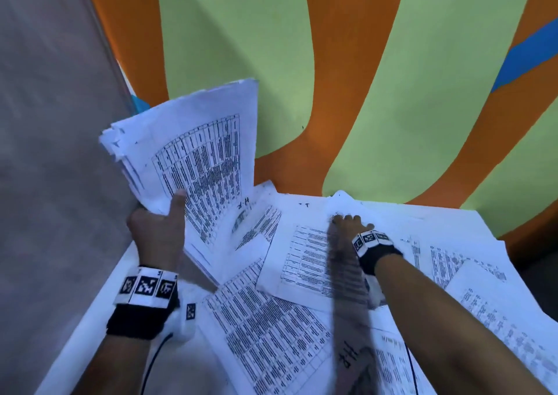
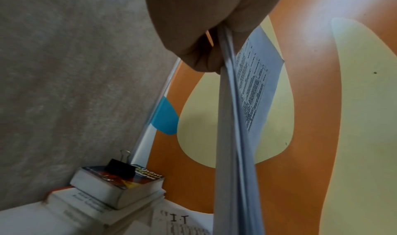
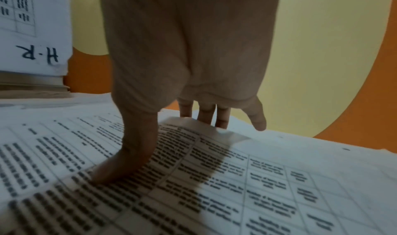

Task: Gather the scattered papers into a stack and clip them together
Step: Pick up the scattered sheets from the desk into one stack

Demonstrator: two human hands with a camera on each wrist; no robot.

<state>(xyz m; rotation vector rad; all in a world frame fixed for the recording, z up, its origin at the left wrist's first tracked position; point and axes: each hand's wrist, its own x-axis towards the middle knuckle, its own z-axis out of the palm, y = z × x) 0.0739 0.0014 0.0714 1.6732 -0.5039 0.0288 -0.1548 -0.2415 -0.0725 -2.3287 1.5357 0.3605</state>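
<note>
My left hand [image 1: 169, 213] grips a thick stack of printed papers [image 1: 193, 159] and holds it upright above the table's left side, thumb on the front sheet. In the left wrist view the stack [image 2: 234, 136] hangs edge-on from the hand. My right hand [image 1: 351, 222] reaches to the far edge of a loose sheet [image 1: 305, 259] on the table. In the right wrist view the thumb presses on this sheet [image 3: 257, 179] while the fingers [image 3: 204, 118] hook behind its raised far edge. A black binder clip [image 2: 120, 169] lies on stacked books.
Several more printed sheets [image 1: 265, 334] overlap across the white table [image 1: 99, 304], some reaching the right side [image 1: 498, 289]. Two books [image 2: 116, 191] sit at the far left corner against a grey wall. An orange and green wall stands right behind the table.
</note>
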